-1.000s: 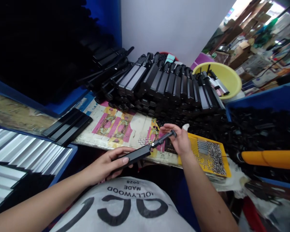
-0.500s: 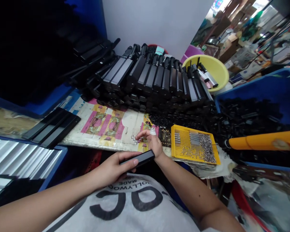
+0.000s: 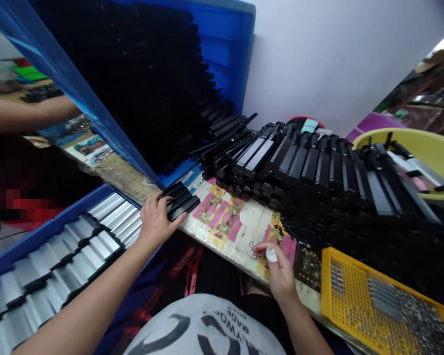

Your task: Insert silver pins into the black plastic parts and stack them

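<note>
My left hand (image 3: 157, 219) reaches to the table's left end, its fingers curled over a row of black bars (image 3: 185, 207). The thumb lies along the near side of the front bar. Part of the bars is hidden under the hand. My right hand (image 3: 281, 273) rests at the table's front edge, partly open, with a white cover on its thumb tip. Its index finger touches a few small shiny metal pieces (image 3: 252, 248) on the table. Its lower fingers are hidden. Right of it stands a yellow perforated tray (image 3: 350, 283) with many small metal parts.
A long stack of black and grey handled units (image 3: 307, 158) lines the back. A blue crate (image 3: 227, 44) full of black pieces stands back left; another blue crate (image 3: 70, 214) holds silvery bars. A yellow basin (image 3: 429, 148) sits back right. Another person's arm (image 3: 29, 113) shows far left.
The view has swung left. My left hand has gone from my lap, where it held a black-and-grey bar, to the bars at the left. My right hand stays by the metal pieces.
</note>
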Action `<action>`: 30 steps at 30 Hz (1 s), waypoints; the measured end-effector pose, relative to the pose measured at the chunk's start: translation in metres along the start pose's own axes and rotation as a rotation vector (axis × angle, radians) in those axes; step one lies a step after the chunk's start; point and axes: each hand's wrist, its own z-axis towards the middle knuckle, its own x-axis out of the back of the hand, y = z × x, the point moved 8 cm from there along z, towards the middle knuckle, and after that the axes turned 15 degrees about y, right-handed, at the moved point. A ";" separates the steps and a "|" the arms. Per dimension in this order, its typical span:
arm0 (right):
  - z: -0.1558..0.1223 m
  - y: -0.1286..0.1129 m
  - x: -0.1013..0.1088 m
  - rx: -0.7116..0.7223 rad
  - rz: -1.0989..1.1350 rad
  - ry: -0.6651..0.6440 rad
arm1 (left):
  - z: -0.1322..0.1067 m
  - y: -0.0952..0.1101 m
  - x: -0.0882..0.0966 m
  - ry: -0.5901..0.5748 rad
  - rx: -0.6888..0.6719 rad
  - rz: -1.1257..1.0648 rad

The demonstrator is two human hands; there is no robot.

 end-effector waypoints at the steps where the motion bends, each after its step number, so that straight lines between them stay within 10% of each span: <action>1: -0.003 -0.005 -0.004 0.049 0.003 -0.038 | 0.001 -0.006 -0.002 -0.019 0.005 0.023; 6: -0.006 -0.004 -0.004 0.032 0.033 -0.050 | 0.000 -0.025 -0.017 -0.104 0.056 -0.046; 18: -0.001 0.006 0.003 0.043 -0.013 -0.089 | -0.015 -0.043 -0.016 0.473 0.472 -0.541; 23: 0.006 0.016 0.014 0.155 -0.174 -0.098 | -0.018 -0.047 -0.021 0.529 0.548 -0.571; 26: 0.006 0.017 0.021 0.289 -0.291 -0.081 | -0.010 -0.029 0.006 0.584 0.457 -0.570; 30: -0.001 0.016 0.024 0.468 -0.427 -0.020 | 0.047 0.046 0.035 0.481 0.011 -0.603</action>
